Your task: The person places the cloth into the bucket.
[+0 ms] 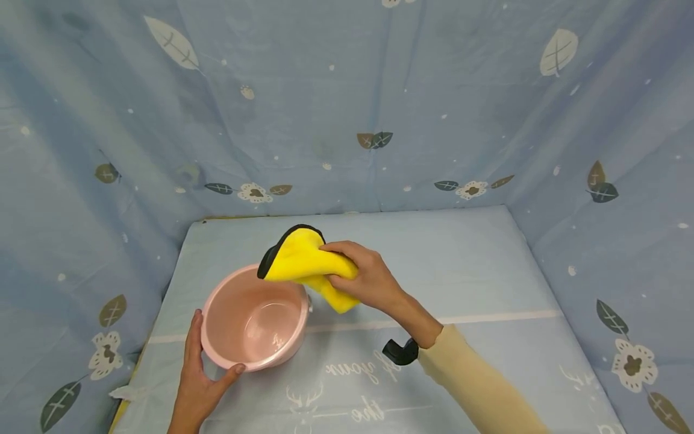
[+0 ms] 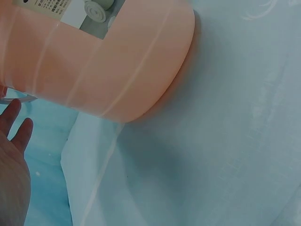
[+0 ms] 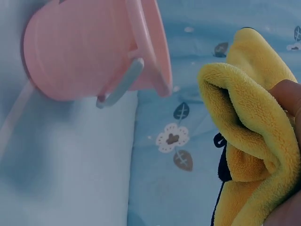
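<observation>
A pink bucket (image 1: pixel 252 319) stands at the left on the cloth-covered table, its interior showing nothing inside. My left hand (image 1: pixel 200 377) lies against its near left side, thumb and fingers spread along the rim; in the left wrist view, that hand (image 2: pixel 16 155) shows with fairly straight fingers beside the bucket wall (image 2: pixel 108 70). Above the bucket's right rim, my right hand (image 1: pixel 368 274) grips a folded yellow towel (image 1: pixel 309 259) with black edging. In the right wrist view the bunched towel (image 3: pixel 254 127) hangs apart from the bucket (image 3: pixel 89 52).
A pale blue printed cloth (image 1: pixel 434 259) covers the table. Blue patterned curtains (image 1: pixel 325 108) close in the back and both sides. The bucket has a grey handle (image 3: pixel 122 84) and a printed label (image 2: pixel 70 14). A black strap piece (image 1: pixel 401 351) sits at the right wrist.
</observation>
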A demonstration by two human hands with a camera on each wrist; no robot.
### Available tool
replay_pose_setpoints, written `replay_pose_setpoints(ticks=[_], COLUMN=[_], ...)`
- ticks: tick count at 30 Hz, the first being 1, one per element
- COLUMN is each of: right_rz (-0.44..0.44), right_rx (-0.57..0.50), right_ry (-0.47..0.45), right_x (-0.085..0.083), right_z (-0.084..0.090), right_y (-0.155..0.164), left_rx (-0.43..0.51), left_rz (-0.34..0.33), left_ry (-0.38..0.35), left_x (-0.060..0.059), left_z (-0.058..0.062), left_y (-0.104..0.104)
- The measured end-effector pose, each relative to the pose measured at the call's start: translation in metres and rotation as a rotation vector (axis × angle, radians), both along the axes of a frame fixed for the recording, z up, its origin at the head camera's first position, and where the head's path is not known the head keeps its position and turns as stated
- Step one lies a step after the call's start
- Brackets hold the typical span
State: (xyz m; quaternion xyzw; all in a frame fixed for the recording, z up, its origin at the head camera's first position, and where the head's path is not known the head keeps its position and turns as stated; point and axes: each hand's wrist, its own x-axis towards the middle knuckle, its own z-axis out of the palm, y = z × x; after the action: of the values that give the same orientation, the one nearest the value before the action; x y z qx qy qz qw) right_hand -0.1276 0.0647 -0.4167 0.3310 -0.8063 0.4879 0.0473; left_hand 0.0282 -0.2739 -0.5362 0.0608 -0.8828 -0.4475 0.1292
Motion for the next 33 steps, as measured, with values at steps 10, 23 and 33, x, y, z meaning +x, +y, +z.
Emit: replay_pose_setpoints(ticks=[10,23,33], right_rz=[0.057,0.109,0.152], right_rx=[0.015,0.039,0.078], right_ry=[0.002,-0.007,0.007], right_x=[0.003,0.010,0.011], right_z=[-0.001,-0.002,0.000], right_y=[-0.025,-0.053,-0.075], left_rx=[-0.007,0.021,0.004], left_rz=[0.014,-0.026,0.006], left_ry=[-0.016,0.035,0.022], left_x=[0.001,0.003,0.003], left_z=[-0.001,-0.007,-0.007], left_y=[0.002,0.001,0.002])
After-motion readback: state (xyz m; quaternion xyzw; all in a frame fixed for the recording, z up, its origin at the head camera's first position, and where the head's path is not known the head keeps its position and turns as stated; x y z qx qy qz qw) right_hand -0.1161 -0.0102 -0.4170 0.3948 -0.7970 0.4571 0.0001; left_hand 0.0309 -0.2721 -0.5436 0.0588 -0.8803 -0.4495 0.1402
